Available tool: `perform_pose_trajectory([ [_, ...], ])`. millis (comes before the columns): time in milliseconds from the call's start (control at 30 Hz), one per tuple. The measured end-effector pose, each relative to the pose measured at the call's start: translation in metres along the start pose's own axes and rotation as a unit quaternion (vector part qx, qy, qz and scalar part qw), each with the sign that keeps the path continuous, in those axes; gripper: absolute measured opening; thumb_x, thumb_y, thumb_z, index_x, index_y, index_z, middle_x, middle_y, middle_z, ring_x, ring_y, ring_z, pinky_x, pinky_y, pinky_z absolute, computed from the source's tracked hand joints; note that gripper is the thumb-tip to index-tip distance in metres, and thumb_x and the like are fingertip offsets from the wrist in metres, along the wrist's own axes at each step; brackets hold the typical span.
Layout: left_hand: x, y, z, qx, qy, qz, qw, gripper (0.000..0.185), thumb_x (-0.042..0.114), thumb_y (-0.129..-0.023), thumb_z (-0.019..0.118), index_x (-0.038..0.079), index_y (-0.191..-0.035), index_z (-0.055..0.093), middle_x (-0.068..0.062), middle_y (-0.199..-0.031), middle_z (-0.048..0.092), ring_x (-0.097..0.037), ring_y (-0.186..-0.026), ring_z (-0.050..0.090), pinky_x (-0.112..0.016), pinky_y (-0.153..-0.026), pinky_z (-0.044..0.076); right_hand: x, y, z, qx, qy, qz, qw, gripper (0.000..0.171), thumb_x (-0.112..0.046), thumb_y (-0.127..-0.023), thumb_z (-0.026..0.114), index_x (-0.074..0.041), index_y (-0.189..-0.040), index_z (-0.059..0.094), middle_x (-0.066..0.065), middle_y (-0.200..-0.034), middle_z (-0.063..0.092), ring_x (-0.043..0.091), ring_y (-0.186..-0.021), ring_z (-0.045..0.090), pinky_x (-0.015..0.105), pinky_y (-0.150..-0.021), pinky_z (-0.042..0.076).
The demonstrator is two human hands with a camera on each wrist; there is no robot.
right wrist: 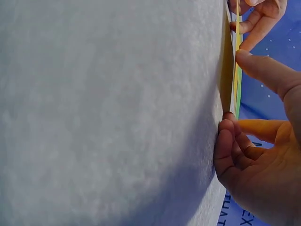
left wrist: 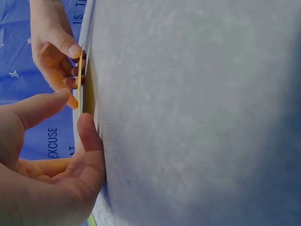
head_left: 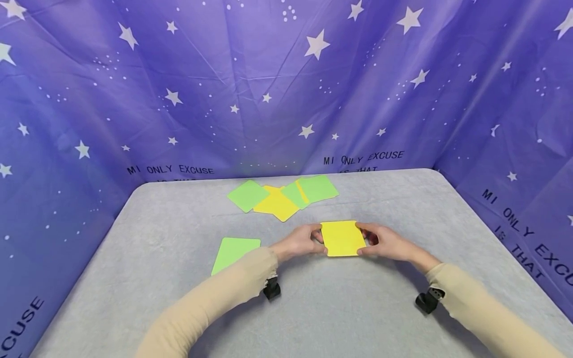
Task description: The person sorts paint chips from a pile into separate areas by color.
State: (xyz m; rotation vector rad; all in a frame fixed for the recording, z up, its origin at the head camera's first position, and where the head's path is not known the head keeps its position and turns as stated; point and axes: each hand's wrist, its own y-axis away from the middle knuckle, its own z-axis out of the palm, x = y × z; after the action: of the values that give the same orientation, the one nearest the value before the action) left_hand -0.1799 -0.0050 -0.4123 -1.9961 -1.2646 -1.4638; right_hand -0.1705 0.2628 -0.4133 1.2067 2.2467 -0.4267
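A square yellow card (head_left: 343, 238) lies flat between both hands near the middle of the table. My left hand (head_left: 299, 242) pinches its left edge, thumb at the near corner and fingers toward the far one. On the opposite edge my right hand (head_left: 390, 242) grips it the same way. Seen edge-on in the left wrist view, the card (left wrist: 80, 80) is a thin strip close over the cloth, with fingers tucked along its underside. A green card (head_left: 234, 252) lies by my left forearm, partly hidden under the sleeve.
Toward the back edge, several overlapping cards form a loose row: a green card (head_left: 247, 196) at left, yellow cards (head_left: 278, 205) in the middle and another green card (head_left: 323, 187) at right. A grey cloth covers the table (head_left: 340, 308). A purple star-print curtain (head_left: 268, 74) surrounds it.
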Motion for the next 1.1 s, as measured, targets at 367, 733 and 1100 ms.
perform_pose_trajectory([
  [367, 0.006, -0.006, -0.001, -0.023, -0.002, -0.010, 0.9997, 0.067, 0.006, -0.085, 0.073, -0.008, -0.141, 0.040, -0.002, -0.087, 0.060, -0.011, -0.066, 0.056, -0.022, -0.058, 0.047, 0.002, 0.005, -0.005, 0.015, 0.010, 0.003, 1.000, 0.061, -0.021, -0.079, 0.081, 0.012, -0.124, 0.055, 0.007, -0.096, 0.054, 0.018, -0.083, 0.048, 0.027, -0.066, 0.043],
  [733, 0.002, -0.008, -0.007, -0.029, 0.040, 0.000, 0.9988, 0.058, 0.008, -0.087, 0.070, -0.003, -0.138, 0.044, -0.006, -0.092, 0.060, -0.017, -0.070, 0.059, -0.029, -0.064, 0.053, 0.007, -0.003, -0.007, 0.027, -0.015, 0.027, 0.999, 0.046, -0.018, -0.088, 0.070, 0.008, -0.123, 0.058, 0.011, -0.100, 0.060, 0.018, -0.082, 0.051, 0.029, -0.068, 0.045],
  [1100, -0.002, -0.019, -0.027, 0.019, 0.104, -0.012, 0.9944, 0.059, 0.009, -0.089, 0.067, -0.003, -0.140, 0.042, -0.011, -0.102, 0.058, -0.028, -0.089, 0.063, -0.033, -0.073, 0.055, 0.012, -0.026, -0.011, 0.053, -0.103, 0.068, 0.991, 0.042, -0.010, -0.093, 0.061, 0.013, -0.127, 0.051, 0.024, -0.109, 0.059, 0.033, -0.094, 0.058, 0.029, -0.067, 0.053],
])
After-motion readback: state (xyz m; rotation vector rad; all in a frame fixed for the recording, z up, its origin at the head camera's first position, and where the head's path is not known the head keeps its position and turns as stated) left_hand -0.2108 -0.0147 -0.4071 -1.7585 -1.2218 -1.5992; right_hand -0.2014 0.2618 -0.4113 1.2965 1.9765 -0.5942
